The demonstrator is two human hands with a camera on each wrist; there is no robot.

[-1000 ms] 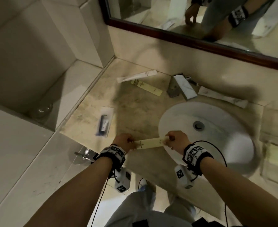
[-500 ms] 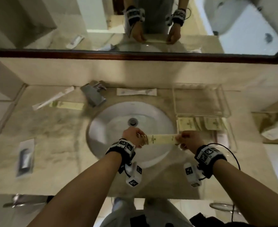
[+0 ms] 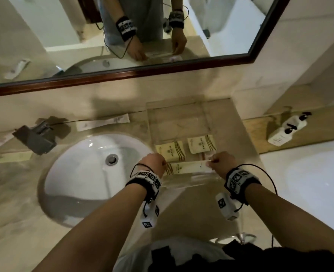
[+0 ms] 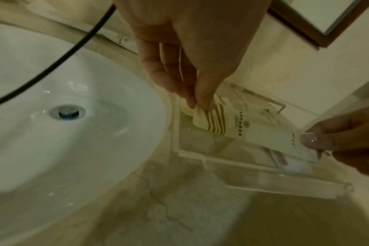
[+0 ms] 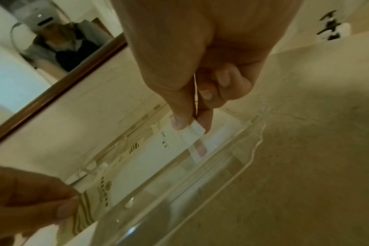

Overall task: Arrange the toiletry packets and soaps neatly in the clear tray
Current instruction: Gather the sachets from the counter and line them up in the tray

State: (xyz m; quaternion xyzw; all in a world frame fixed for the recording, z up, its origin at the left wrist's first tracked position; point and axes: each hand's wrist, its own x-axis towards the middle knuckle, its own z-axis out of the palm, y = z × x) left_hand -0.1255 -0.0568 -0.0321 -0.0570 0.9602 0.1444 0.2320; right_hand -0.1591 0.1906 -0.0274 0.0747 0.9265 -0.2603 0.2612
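Dim, warm light throughout; wrist views blur softly, edges bow, and arm shadows darken the counter [image 3: 191,209].

A round white ceramic sink [image 3: 87,169] with a metal drain [image 3: 112,159] is sunk into the beige marble desk [image 3: 15,193]; a grey metal tap [image 3: 37,138] stands behind it; a dark wood-framed mirror [image 3: 123,75] hangs above; white pump bottles [image 3: 286,128] stand on a ledge to the right.
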